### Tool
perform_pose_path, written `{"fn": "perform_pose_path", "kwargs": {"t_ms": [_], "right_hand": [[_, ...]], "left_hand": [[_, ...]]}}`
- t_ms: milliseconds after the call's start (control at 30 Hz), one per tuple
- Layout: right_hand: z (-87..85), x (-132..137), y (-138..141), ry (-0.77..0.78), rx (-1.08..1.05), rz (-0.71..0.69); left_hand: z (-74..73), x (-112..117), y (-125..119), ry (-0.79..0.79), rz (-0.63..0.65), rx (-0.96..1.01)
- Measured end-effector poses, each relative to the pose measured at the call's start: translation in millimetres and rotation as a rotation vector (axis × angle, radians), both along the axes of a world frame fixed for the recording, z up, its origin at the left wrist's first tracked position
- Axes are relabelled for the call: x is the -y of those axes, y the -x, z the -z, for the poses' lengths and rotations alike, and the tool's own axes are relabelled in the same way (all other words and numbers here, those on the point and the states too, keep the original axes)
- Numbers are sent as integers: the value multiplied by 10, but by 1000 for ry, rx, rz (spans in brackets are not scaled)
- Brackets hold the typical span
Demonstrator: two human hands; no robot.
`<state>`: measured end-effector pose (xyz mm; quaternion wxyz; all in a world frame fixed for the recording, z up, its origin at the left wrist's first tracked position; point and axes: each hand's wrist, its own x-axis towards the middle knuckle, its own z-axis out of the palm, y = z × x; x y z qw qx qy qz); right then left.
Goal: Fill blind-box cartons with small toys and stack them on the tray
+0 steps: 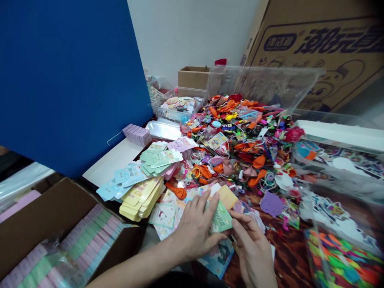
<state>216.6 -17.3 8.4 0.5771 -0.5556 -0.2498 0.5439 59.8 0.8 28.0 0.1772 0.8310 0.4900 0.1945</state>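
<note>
A small green printed paper box is held low over the front of the table. My left hand grips it from the left, fingers across its top and thumb beneath. At its right end, the fingers of my right hand pinch the edge; part of that end is hidden. Under and around my hands lie colourful printed sheets and a yellow-orange paper piece. To the left of my hands are a white-edged cartoon card and flat unfolded cartons in yellow, blue, green and purple.
A large heap of small toys and balloons spreads behind my hands, before a clear tub. Right stand clear bins, one with bright balloons. Lower left, a carton holds rows of small boxes. A blue panel rises left.
</note>
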Motion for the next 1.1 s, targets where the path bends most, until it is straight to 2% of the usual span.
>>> {"fn": "perform_pose_path", "kwargs": {"t_ms": [100,333,433,567,700,800,900,1000,1100], "right_hand": [[16,-6,4,-32,48,33],[53,98,119,-241,384,122],[84,123,138,-234,424,135],[141,60,80,-214,431,60],[166,-38,22,-228,481,-46],[201,-72,16,-111,369,-55],[268,-67,16,-32,273,-133],[311,-69,-8,-8,299,-190],[212,-97,-82,-39,329,-261]], "left_hand": [[41,38,-1,49,-44,-16],[99,53,-40,16,-2,-91],[138,49,-54,0,9,-71],[156,45,-65,-3,0,-73],[49,-17,-36,27,-1,-80],[-114,-201,60,-11,-78,-85],[-283,-504,220,-121,-268,-166],[-395,-806,370,-168,-411,-252],[-472,-1061,448,-181,-448,-275]]}}
